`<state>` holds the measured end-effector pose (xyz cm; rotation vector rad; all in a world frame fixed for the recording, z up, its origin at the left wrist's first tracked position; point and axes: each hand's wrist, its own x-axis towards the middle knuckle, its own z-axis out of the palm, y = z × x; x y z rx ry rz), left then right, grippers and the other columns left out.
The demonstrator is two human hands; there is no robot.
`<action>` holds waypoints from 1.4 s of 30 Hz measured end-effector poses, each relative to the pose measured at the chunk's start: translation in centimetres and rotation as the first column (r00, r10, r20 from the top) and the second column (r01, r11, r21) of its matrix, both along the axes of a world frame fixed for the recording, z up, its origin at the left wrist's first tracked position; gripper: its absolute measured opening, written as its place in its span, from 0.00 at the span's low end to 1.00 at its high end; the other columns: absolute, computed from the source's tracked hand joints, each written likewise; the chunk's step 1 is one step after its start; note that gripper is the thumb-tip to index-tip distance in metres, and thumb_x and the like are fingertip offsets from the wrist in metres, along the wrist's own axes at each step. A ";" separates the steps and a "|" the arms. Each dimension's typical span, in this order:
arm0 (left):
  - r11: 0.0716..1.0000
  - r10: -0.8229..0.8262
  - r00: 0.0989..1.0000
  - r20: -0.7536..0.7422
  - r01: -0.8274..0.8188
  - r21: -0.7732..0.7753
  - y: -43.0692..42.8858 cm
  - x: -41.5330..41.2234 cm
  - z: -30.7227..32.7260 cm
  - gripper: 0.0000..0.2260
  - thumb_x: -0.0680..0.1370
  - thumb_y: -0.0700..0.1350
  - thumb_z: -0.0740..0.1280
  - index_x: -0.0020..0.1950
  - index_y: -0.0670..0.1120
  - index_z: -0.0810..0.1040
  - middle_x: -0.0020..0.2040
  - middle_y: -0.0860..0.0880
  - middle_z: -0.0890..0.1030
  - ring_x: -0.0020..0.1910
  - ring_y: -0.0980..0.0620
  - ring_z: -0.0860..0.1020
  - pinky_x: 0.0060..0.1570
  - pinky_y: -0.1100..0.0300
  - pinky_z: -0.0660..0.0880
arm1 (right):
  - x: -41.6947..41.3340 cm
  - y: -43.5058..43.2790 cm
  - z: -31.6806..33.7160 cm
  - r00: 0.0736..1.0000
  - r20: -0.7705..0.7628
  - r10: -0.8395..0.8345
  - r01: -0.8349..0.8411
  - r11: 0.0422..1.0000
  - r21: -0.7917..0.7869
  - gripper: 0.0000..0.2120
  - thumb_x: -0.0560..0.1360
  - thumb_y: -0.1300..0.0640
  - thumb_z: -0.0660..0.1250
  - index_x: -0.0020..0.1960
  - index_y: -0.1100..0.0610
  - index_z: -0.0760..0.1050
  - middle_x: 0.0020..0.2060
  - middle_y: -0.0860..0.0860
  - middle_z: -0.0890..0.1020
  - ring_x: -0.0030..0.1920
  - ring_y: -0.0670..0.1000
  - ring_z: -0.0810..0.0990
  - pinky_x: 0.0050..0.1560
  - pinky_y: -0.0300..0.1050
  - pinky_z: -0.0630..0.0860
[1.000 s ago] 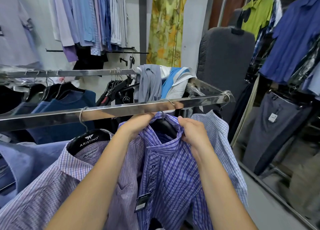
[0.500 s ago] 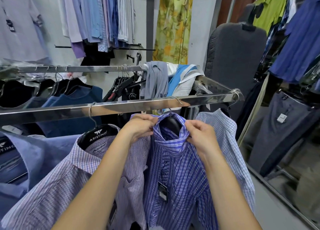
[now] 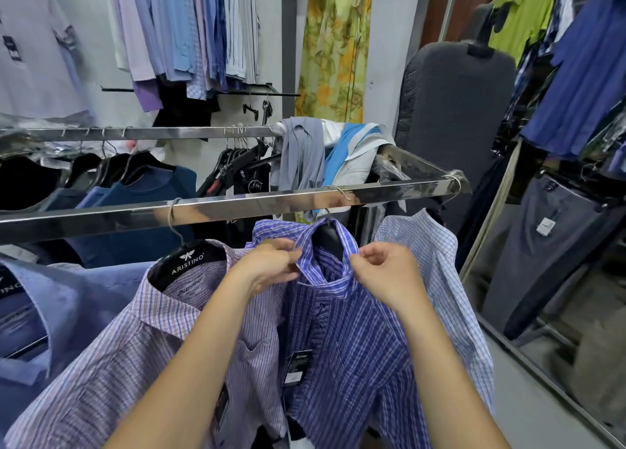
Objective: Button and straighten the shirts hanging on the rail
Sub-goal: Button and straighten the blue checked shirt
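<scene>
A blue striped shirt (image 3: 342,340) hangs on a black hanger from the shiny metal rail (image 3: 237,208), facing me. My left hand (image 3: 271,265) pinches the left side of its collar. The right side of the collar is pinched by my right hand (image 3: 386,272). The collar stands open at the neck and the placket below looks closed. A price tag (image 3: 298,364) dangles over the chest. To its left hangs a lilac checked shirt (image 3: 142,357) on an ARISTINO hanger, and behind on the right a pale blue checked shirt (image 3: 437,265).
A plain blue shirt (image 3: 50,313) hangs at far left. A second rail (image 3: 142,133) behind carries dark tops and draped garments. More shirts and a yellow dress (image 3: 335,45) hang on the wall. Grey trousers (image 3: 542,248) and a mirror frame stand at right.
Both hands have slid from the back of the collar forward to its two front points, drawing them together. The shirt front hangs straighter and the tag has settled lower.
</scene>
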<state>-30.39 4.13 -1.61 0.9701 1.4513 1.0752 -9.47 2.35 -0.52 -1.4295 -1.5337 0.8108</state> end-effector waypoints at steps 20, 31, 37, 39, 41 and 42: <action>0.993 0.122 0.939 0.321 -0.117 -0.033 -2.2 0.8 -2.0 0.13 0.77 0.30 0.63 0.56 0.42 0.80 0.52 0.45 0.85 0.49 0.53 0.82 0.46 0.63 0.77 | -0.3 -2.8 -2.3 0.988 0.152 -0.012 0.017 0.999 -0.034 0.17 0.75 0.59 0.69 0.32 0.63 0.68 0.28 0.58 0.80 0.41 0.61 0.86 0.44 0.59 0.81; 0.998 -0.053 0.901 0.431 0.061 -0.004 -3.7 0.8 -2.1 0.08 0.84 0.41 0.59 0.50 0.48 0.76 0.44 0.52 0.82 0.41 0.55 0.79 0.43 0.56 0.77 | -1.0 -5.1 -2.4 0.965 0.263 0.023 0.021 0.986 -0.165 0.16 0.76 0.51 0.70 0.35 0.59 0.73 0.32 0.53 0.86 0.37 0.49 0.86 0.46 0.48 0.82; 0.998 0.018 0.916 0.401 -0.038 0.043 -3.2 1.4 -2.7 0.08 0.84 0.43 0.60 0.49 0.50 0.76 0.46 0.50 0.81 0.42 0.53 0.77 0.45 0.55 0.74 | -0.4 -4.7 -4.2 0.993 -0.114 -0.027 0.011 0.991 -0.134 0.17 0.80 0.57 0.69 0.32 0.57 0.77 0.34 0.57 0.85 0.39 0.54 0.87 0.50 0.56 0.84; 0.988 0.071 0.969 0.235 -0.100 0.116 -3.1 1.9 -2.7 0.05 0.83 0.44 0.61 0.49 0.51 0.75 0.43 0.50 0.79 0.40 0.52 0.76 0.46 0.55 0.74 | -0.2 -4.8 -4.5 0.998 -0.017 -0.053 0.052 0.996 -0.070 0.15 0.76 0.47 0.68 0.37 0.56 0.79 0.33 0.54 0.84 0.39 0.57 0.86 0.51 0.61 0.82; 0.961 0.157 0.987 0.047 -0.163 0.221 -3.1 2.3 -2.7 0.03 0.81 0.44 0.64 0.54 0.50 0.74 0.43 0.50 0.77 0.38 0.54 0.74 0.43 0.59 0.72 | 0.0 -4.6 -4.6 0.998 0.006 -0.063 0.064 0.996 -0.057 0.22 0.70 0.37 0.65 0.39 0.57 0.78 0.31 0.54 0.83 0.40 0.60 0.85 0.50 0.62 0.82; 0.938 0.217 0.975 -0.044 -0.196 0.287 -3.2 2.4 -2.6 0.06 0.80 0.43 0.66 0.56 0.49 0.72 0.43 0.51 0.76 0.38 0.54 0.73 0.41 0.61 0.71 | 0.1 -4.6 -4.6 0.997 0.010 -0.073 0.074 0.996 -0.049 0.24 0.69 0.36 0.64 0.39 0.58 0.77 0.31 0.55 0.82 0.40 0.61 0.84 0.49 0.62 0.82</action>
